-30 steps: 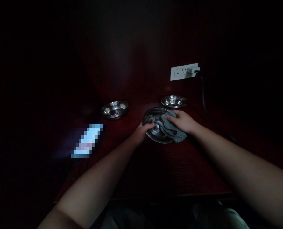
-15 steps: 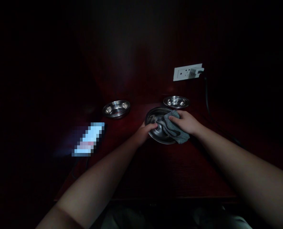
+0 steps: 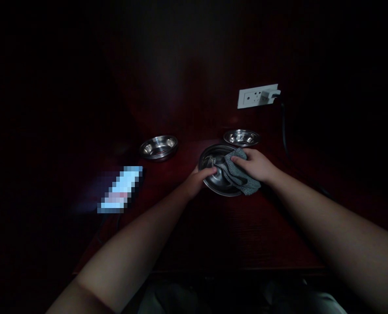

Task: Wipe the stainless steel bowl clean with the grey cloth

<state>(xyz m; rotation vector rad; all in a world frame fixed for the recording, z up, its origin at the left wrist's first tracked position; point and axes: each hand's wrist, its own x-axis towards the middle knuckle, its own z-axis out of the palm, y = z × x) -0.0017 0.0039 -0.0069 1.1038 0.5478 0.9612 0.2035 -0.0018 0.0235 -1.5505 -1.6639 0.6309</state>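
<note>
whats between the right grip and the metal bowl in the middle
In the head view, a bunched grey-green cloth lies between the right grip and the metal bowl, covering part of its right side. What lies underneath is hidden.

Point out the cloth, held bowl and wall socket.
Cloth [image 3: 240, 173], head view: middle folds.
Held bowl [image 3: 217, 186], head view: near inner wall.
Wall socket [image 3: 256, 97], head view: middle of the faceplate.

White wall socket [image 3: 251, 99] — plugged-in dark cable [image 3: 283, 126], bright pixelated screen [image 3: 121, 188], reddish table [image 3: 239, 240]
</note>
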